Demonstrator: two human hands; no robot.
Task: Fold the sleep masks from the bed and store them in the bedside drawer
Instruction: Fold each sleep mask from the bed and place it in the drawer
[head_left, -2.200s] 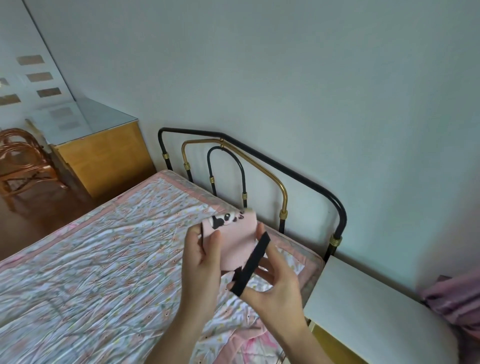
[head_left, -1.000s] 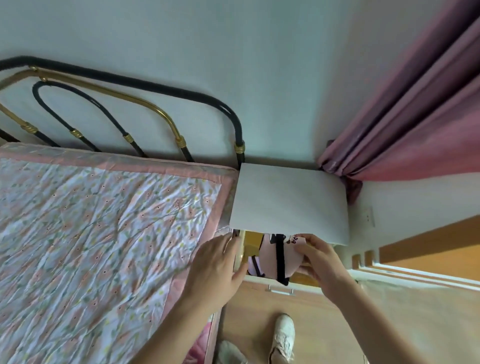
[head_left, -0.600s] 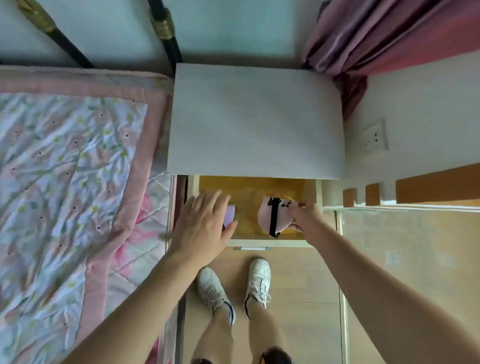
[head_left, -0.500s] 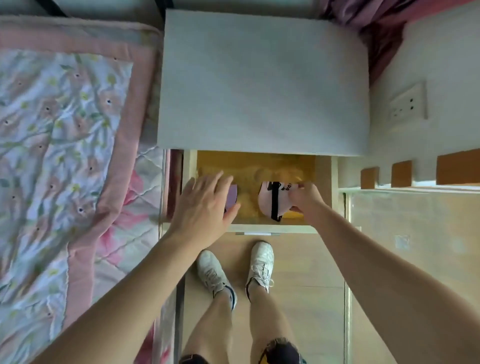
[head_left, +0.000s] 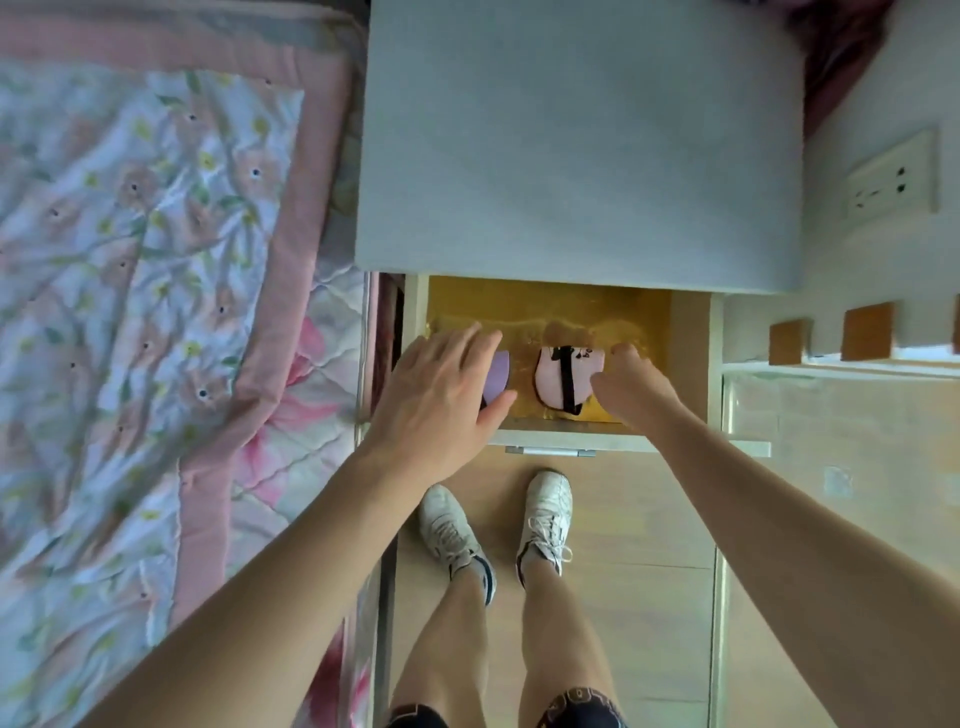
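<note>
The bedside drawer (head_left: 691, 358) is pulled out, showing its yellow-lined floor. A folded pink sleep mask (head_left: 551, 382) with a black strap lies in the middle of the drawer. My right hand (head_left: 631, 389) has curled fingers holding the mask's right edge. A purple sleep mask (head_left: 498, 370) lies to the left, mostly covered by my left hand (head_left: 441, 395). That hand is flat, fingers spread, and reaches over the drawer's left front corner.
The white top of the bedside table (head_left: 576, 140) overhangs the back of the drawer. The bed with its floral quilt (head_left: 156, 291) runs along the left. My feet in white shoes (head_left: 545, 519) stand on the wooden floor below the drawer front. A wall socket (head_left: 891, 182) is at the right.
I turned from the bed to the open drawer and brought the folded pink mask down into it. My left hand settled over the purple mask; since half a second ago little moved.
</note>
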